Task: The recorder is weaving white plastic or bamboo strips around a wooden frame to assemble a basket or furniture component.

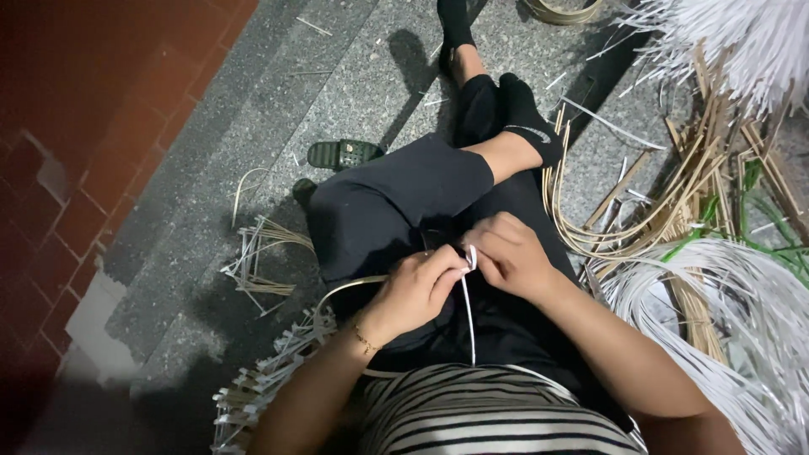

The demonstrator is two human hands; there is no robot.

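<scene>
Striped shirt at bottom edge, lap above it. Left hand and right hand meet over the lap, fingers pinched shut on one white strip. Strip hangs down toward the shirt.

Two hands; one green sandal; two black socks.

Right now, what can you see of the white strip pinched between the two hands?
The white strip is thin, flat and narrow, and looks like plastic or split cane. Its top end is folded over at the fingertips, pinched between the left hand and the right hand above the lap. From there it hangs almost straight down over the dark trousers toward the striped shirt. Its lower end merges with a pale loop there.
</scene>
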